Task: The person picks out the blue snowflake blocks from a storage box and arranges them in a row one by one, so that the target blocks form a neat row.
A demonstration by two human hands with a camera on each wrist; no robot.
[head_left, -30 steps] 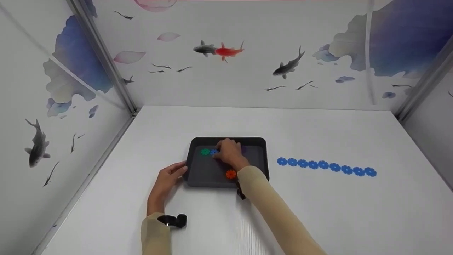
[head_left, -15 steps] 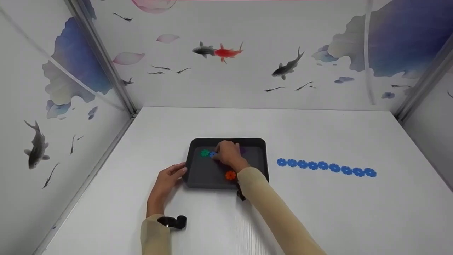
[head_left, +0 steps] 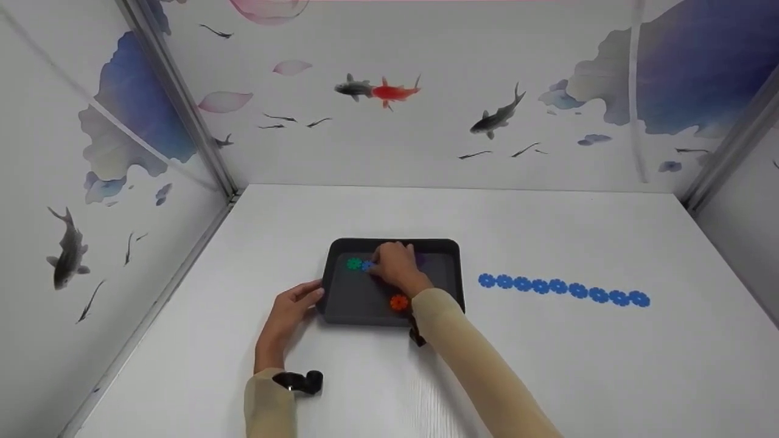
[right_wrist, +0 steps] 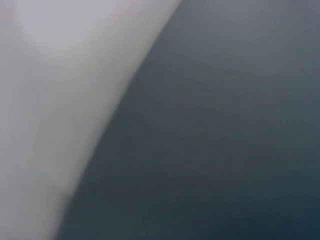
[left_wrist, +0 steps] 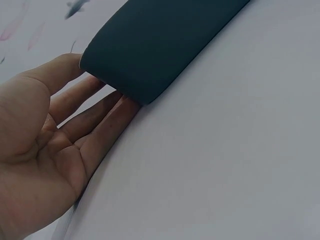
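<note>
A dark grey rectangular tray [head_left: 353,298] stands on the white table. My left hand [head_left: 291,310] grips its left edge; in the left wrist view the thumb [left_wrist: 60,72] lies on the rim and the other fingers go under the tray [left_wrist: 155,50]. Inside the tray my right hand [head_left: 395,264] has curled fingers and pinches a small blue flower-shaped disc [head_left: 366,266], partly covered by the fingertips. Beside that disc is a green flower-shaped disc [head_left: 353,263]. An orange one [head_left: 398,302] lies near the front wall, and something purple [head_left: 420,260] shows behind the hand.
To the right of the tray, several blue flower-shaped discs [head_left: 558,286] form a long row on the table [head_left: 584,365]. White panels with painted fish [head_left: 395,92] enclose the back and sides. The right wrist view is blurred, with a dark surface [right_wrist: 210,130] filling most of it.
</note>
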